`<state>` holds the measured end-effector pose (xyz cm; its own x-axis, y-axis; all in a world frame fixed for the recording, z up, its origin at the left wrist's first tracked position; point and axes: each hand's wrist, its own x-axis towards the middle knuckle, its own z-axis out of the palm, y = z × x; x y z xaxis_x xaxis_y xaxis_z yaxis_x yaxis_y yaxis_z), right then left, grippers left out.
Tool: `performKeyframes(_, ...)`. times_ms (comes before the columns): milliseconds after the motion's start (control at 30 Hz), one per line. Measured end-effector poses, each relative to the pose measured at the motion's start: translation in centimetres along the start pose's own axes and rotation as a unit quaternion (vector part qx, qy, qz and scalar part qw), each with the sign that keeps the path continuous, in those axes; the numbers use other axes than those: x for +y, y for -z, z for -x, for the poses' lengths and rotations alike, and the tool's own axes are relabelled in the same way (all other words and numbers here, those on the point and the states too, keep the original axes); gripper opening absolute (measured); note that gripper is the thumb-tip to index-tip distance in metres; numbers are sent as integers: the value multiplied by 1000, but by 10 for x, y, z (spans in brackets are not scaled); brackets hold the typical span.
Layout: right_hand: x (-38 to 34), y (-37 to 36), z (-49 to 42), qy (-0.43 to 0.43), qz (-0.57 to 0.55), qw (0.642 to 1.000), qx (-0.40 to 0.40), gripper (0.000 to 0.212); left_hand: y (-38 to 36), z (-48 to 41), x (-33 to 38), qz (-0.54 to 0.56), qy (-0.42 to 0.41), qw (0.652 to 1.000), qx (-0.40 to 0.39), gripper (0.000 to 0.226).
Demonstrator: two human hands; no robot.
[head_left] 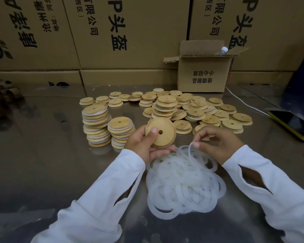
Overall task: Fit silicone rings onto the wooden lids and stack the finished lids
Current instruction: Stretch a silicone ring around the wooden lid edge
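Note:
My left hand [144, 142] grips a round wooden lid [162, 133] with a centre hole, thumb on its face, tilted toward me. My right hand [216, 142] pinches one white silicone ring [189, 151] and lifts it from the heap of silicone rings [182, 179] lying on the table in front of me. Two stacks of ringed lids stand to the left: a tall one [96, 126] and a shorter one [120, 132]. Behind them spreads a pile of bare wooden lids [188, 107], some stacked.
The work surface is a shiny metal table [51, 155]. A small open cardboard box [203, 74] with a bottle in it stands behind the lids. Large printed cartons [121, 32] wall off the back. A phone [293, 123] with a white cable lies at the right.

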<state>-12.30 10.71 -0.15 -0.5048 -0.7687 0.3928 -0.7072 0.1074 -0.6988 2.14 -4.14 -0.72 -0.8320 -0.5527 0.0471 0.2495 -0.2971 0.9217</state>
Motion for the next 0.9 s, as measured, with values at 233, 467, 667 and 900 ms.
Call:
performKeyframes(233,-26,-11,4,-9,-255,967,3,9,-3,3,-5,-14,-22,1000,-12,15)
performKeyframes(467,-37,-23,6,-126,-299,944,66,10,-10,2,-2,-15,69,997,-14,42)
performKeyframes(667,-43,-29,8,-167,-302,932,111,11,-11,10,-8,-104,-34,992,-57,18)
performKeyframes(900,-48,-37,14,-60,-172,967,179,11,-13,13,-4,-93,-16,992,-79,20)
